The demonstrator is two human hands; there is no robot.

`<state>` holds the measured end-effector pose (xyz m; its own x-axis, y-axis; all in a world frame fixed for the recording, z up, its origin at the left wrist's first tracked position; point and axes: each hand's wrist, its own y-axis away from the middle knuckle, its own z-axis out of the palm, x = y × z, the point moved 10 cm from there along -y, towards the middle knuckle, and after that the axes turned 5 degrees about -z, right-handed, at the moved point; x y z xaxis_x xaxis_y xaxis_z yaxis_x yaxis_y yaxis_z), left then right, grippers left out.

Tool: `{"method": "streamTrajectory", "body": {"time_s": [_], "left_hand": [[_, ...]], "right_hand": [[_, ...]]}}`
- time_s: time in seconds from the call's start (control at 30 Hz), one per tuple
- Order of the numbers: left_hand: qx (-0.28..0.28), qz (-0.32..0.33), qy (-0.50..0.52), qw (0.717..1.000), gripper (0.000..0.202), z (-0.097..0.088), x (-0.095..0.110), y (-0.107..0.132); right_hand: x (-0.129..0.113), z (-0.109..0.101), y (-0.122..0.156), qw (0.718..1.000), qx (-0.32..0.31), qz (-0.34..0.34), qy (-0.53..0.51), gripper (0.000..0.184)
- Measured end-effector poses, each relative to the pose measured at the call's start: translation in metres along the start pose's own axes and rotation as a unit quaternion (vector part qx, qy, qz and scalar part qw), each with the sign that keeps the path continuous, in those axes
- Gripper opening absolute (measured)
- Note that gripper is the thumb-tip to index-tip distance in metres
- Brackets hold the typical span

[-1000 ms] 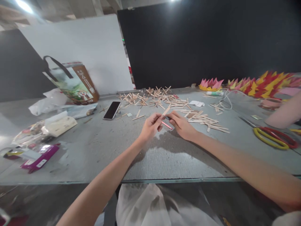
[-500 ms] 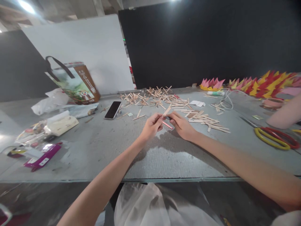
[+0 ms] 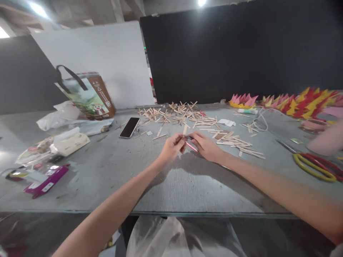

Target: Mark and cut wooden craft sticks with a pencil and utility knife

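Observation:
My left hand (image 3: 173, 145) is closed in a pinch on a pale wooden craft stick (image 3: 185, 129), which points up and away from me. Close beside it, my right hand (image 3: 205, 144) is closed, fingers bent around a small dark object (image 3: 189, 137) that meets the stick near my left fingertips. What kind of object this is I cannot make out. A slim pink rod (image 3: 192, 146) shows in the gap below both hands; whether it is held or lies on the table is unclear. Loose craft sticks (image 3: 241, 145) lie just beyond my right hand.
Crossed stick pieces (image 3: 154, 114) form a heap at the back. A phone (image 3: 129, 127), a paper bag (image 3: 92, 96) and plastic packaging (image 3: 46, 181) occupy the left. On the right are scissors (image 3: 313, 167), pink tape (image 3: 313, 125), a glue stick (image 3: 247, 111), folded-paper pieces (image 3: 308, 101) and another person's arm (image 3: 328, 139).
The view has shifted slightly, so the table sits lower in the picture. The craft stick stands more upright between my hands. The other person's arm at right has moved slightly.

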<state>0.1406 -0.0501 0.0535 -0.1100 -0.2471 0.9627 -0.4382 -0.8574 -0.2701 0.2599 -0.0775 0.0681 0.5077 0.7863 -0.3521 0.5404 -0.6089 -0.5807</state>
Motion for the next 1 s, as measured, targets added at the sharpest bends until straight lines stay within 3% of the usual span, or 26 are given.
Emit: {"method": "streamTrajectory", "body": {"time_s": [0.2, 0.33, 0.47, 0.57, 0.73, 1.0], "left_hand": [[-0.001, -0.016, -0.028, 0.999, 0.039, -0.04, -0.003, -0.039], [0.024, -0.028, -0.03, 0.999, 0.04, -0.07, -0.009, -0.064], [0.062, -0.066, 0.021, 0.996, 0.042, -0.09, -0.03, -0.076], [0.074, -0.09, 0.052, 0.992, 0.041, -0.095, -0.048, -0.076], [0.06, -0.123, 0.083, 0.987, 0.045, -0.09, -0.067, -0.064], [0.043, -0.146, 0.071, 0.986, 0.04, -0.088, -0.065, -0.058]], "right_hand": [[0.032, 0.01, -0.048, 0.999, -0.022, -0.029, 0.007, 0.037], [0.061, 0.019, -0.083, 0.998, 0.015, -0.055, -0.009, 0.038], [0.081, 0.036, -0.101, 0.996, 0.057, -0.058, -0.02, 0.035], [0.089, 0.049, -0.1, 0.995, 0.082, -0.033, -0.048, 0.039], [0.087, 0.062, -0.089, 0.997, 0.061, -0.019, -0.053, 0.036], [0.091, 0.063, -0.087, 0.996, 0.034, -0.007, -0.079, 0.032]]}}
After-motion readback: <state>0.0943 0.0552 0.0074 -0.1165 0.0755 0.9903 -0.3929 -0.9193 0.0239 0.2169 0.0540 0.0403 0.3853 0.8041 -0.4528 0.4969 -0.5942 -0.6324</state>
